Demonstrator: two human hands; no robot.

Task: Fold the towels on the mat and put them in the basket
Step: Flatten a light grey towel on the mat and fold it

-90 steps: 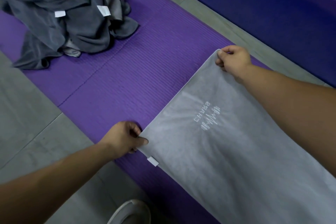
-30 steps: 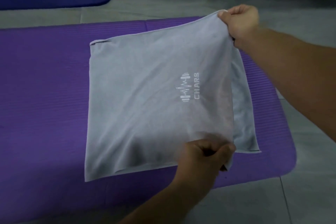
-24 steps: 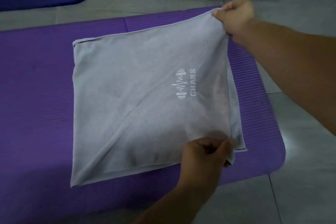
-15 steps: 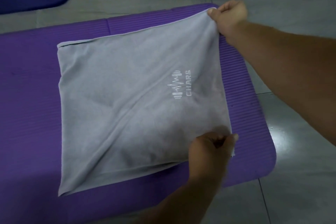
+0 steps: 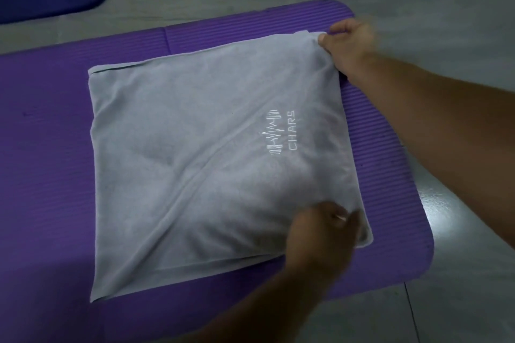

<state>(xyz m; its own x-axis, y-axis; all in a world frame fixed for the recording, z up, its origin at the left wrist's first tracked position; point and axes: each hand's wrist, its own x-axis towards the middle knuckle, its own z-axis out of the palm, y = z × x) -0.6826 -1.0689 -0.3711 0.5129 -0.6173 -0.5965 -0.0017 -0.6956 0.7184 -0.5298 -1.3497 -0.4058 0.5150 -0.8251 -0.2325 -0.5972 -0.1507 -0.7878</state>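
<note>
Soft grey towel (image 5: 195, 164) now lowered onto ribbed mat (image 5: 44, 181) | left hand (image 5: 323, 231), right hand (image 5: 349, 43) fingers seemingly pinching corners

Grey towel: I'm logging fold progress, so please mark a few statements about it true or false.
1. The grey towel lies on the purple mat. True.
2. The right hand grips the towel's far right corner. True.
3. The left hand rests on the floor, clear of the towel. False: it is on the towel at its near right corner.
4. The white logo is hidden underneath. False: it shows on top.
</note>
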